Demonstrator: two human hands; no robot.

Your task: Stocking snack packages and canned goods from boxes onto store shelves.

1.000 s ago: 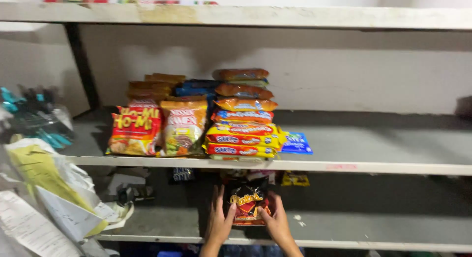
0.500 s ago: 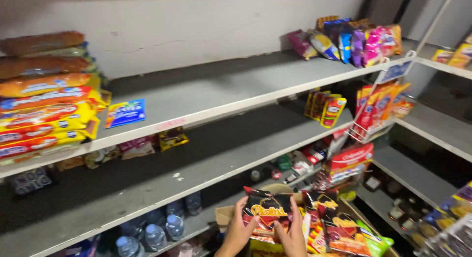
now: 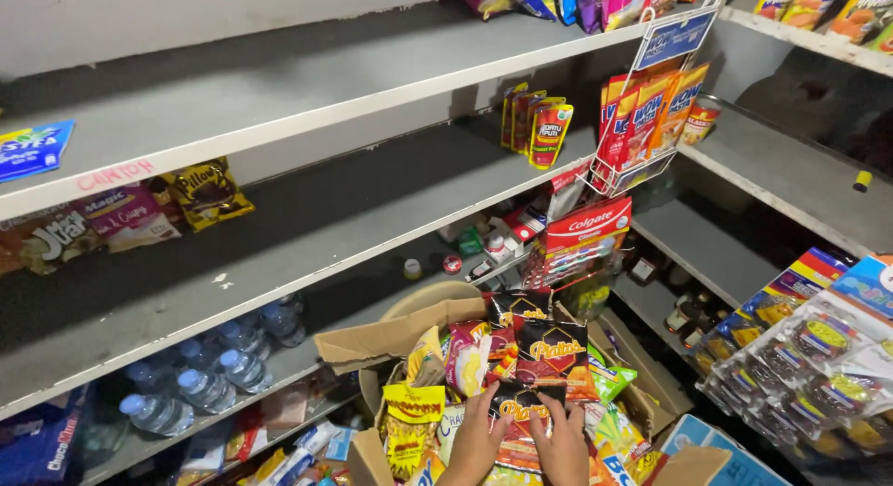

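Observation:
Both of my hands rest in an open cardboard box (image 3: pixel 391 337) full of snack packets at the bottom of the view. My left hand (image 3: pixel 476 441) and my right hand (image 3: pixel 564 442) grip the lower edges of a bunch of dark chip packets (image 3: pixel 544 354) with orange labels, held upright above the other snacks. A yellow packet (image 3: pixel 413 423) lies just left of my left hand. Green and pink packets (image 3: pixel 609 379) fill the box to the right.
Grey shelves (image 3: pixel 307 105) run along the wall. The middle shelf holds a few snack bags (image 3: pixel 200 190) at left and drink sachets (image 3: pixel 539 123) at right. Water bottles (image 3: pixel 200 379) sit on the lower shelf. A wire rack (image 3: pixel 642 105) with orange packets hangs right, toothpaste boxes (image 3: pixel 586 227) below.
The view has swung from the left shelves down and right to the box. My hands, which held one red packet on the lower shelf, now grip several dark packets over the box.

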